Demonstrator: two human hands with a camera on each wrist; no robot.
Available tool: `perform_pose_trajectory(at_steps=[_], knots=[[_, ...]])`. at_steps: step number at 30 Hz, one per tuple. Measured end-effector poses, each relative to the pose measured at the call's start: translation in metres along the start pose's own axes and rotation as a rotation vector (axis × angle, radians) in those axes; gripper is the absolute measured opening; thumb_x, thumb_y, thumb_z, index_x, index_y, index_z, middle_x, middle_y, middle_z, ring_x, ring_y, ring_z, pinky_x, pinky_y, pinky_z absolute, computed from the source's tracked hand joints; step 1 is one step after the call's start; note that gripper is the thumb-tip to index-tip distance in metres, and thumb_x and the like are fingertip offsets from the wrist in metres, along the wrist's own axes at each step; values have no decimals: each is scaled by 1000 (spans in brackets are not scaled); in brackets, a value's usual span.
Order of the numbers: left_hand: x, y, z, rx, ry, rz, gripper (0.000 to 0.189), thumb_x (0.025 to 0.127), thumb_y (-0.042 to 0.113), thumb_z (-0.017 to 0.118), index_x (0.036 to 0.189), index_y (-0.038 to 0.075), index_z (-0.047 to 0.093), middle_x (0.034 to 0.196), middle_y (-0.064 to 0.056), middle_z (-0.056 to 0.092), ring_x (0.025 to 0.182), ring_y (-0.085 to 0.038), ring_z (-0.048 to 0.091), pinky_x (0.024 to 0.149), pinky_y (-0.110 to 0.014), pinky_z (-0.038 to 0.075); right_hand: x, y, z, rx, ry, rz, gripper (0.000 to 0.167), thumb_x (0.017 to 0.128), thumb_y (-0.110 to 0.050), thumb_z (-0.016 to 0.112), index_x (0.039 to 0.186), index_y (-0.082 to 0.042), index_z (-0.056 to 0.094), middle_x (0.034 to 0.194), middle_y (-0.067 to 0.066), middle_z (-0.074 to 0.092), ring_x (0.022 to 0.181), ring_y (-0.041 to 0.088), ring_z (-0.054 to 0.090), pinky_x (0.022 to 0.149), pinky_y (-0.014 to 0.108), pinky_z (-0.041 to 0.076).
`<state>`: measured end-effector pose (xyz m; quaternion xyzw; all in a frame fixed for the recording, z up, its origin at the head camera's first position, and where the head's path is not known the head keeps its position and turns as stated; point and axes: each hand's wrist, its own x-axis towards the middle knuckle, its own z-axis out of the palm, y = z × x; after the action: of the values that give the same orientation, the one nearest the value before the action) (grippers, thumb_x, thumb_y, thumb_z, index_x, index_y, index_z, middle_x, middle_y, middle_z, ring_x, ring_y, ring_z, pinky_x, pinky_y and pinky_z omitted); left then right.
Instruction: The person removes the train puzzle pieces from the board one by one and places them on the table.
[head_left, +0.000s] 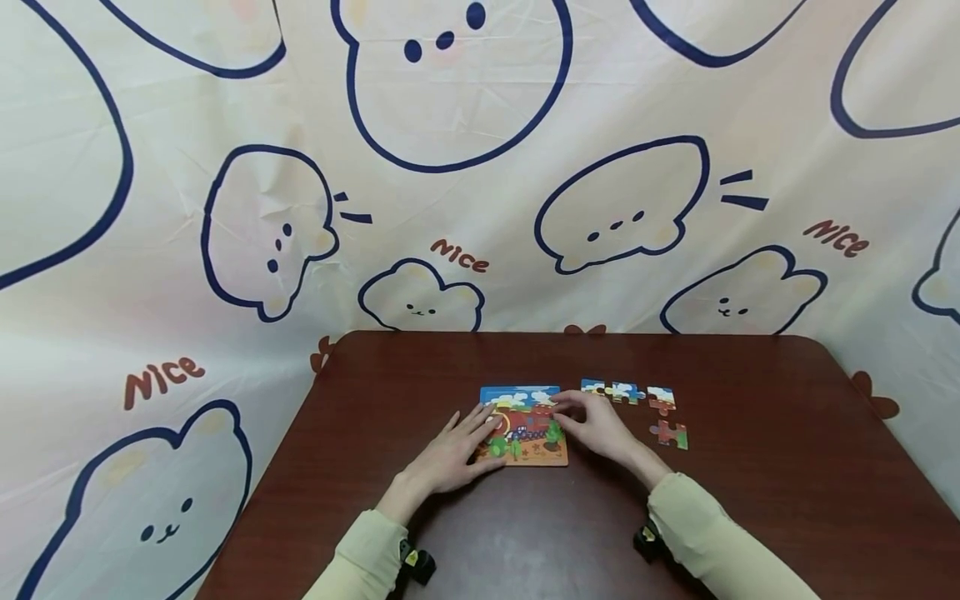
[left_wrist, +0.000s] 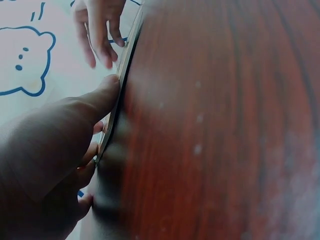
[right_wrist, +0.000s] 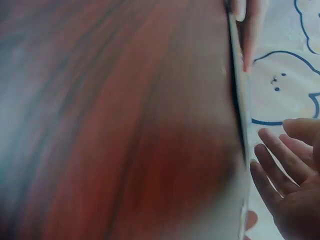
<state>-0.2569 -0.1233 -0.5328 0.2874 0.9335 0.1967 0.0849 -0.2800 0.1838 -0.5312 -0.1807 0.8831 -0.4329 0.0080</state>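
A colourful jigsaw puzzle [head_left: 528, 454] lies flat on the table, with blue sky along its far side and orange ground along its near side. My left hand [head_left: 450, 457] rests on its left part, fingers stretched over the picture and thumb along the near edge. In the left wrist view that thumb [left_wrist: 107, 90] presses at the board's edge. My right hand [head_left: 596, 425] is at the puzzle's right edge, thumb and forefinger apart over the picture. The right wrist view shows this hand's fingers [right_wrist: 282, 170] loosely bent and spread, with nothing visible between them.
Several loose puzzle pieces lie right of the board: a joined-looking sky pair [head_left: 625, 392], a red-and-white piece [head_left: 662, 400] and a red-and-green one [head_left: 670, 434]. The dark brown table [head_left: 360, 400] ends at a cloth backdrop [head_left: 510, 250] with bear drawings.
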Motion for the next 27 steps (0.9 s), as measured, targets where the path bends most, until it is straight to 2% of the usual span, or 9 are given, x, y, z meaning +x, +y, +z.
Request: perform_pose_trajectory(at_steps=[4, 11, 15, 19, 23, 27], knots=[[-1, 0, 1, -27, 5, 2, 77, 108, 55, 65, 172, 18, 41, 184, -9, 27, 172, -32, 24, 138, -66, 20, 5, -2, 11, -8, -26, 0, 29, 106, -10, 73, 134, -5, 75, 120, 10, 81, 103, 20, 76, 87, 35, 64], [-1, -1, 0, -42, 15, 15, 72, 109, 53, 65, 171, 24, 44, 184, -10, 27, 172, -34, 23, 138, -68, 20, 8, -5, 22, -25, -46, -47, 24, 106, -13, 74, 129, -9, 78, 118, 5, 80, 108, 21, 75, 92, 39, 63], [0, -2, 2, -37, 11, 10, 72, 109, 55, 64, 171, 25, 44, 184, -9, 27, 173, -33, 23, 138, -68, 21, 9, -7, 27, 12, -40, -55, 20, 106, -10, 74, 125, -7, 80, 112, 5, 82, 102, 20, 78, 90, 33, 64], [0, -1, 2, -34, 12, 9, 72, 109, 56, 63, 171, 25, 44, 184, -9, 27, 173, -33, 23, 138, -67, 21, 11, -10, 32, 1, -27, -55, 19, 105, -8, 75, 123, -6, 80, 110, 6, 82, 98, 17, 78, 86, 31, 64], [-1, -1, 2, -30, 15, 17, 71, 109, 55, 63, 171, 25, 44, 184, -9, 28, 173, -33, 22, 138, -67, 21, 13, -13, 35, -7, -26, -54, 24, 104, -7, 75, 127, -1, 78, 106, 6, 83, 94, 16, 77, 83, 32, 65], [-1, -2, 2, -22, 15, 21, 70, 110, 54, 63, 171, 25, 44, 184, -9, 28, 173, -33, 23, 137, -67, 21, 13, -19, 38, 10, -12, -7, 32, 102, -5, 76, 133, 5, 74, 101, 6, 83, 89, 13, 75, 77, 28, 62]])
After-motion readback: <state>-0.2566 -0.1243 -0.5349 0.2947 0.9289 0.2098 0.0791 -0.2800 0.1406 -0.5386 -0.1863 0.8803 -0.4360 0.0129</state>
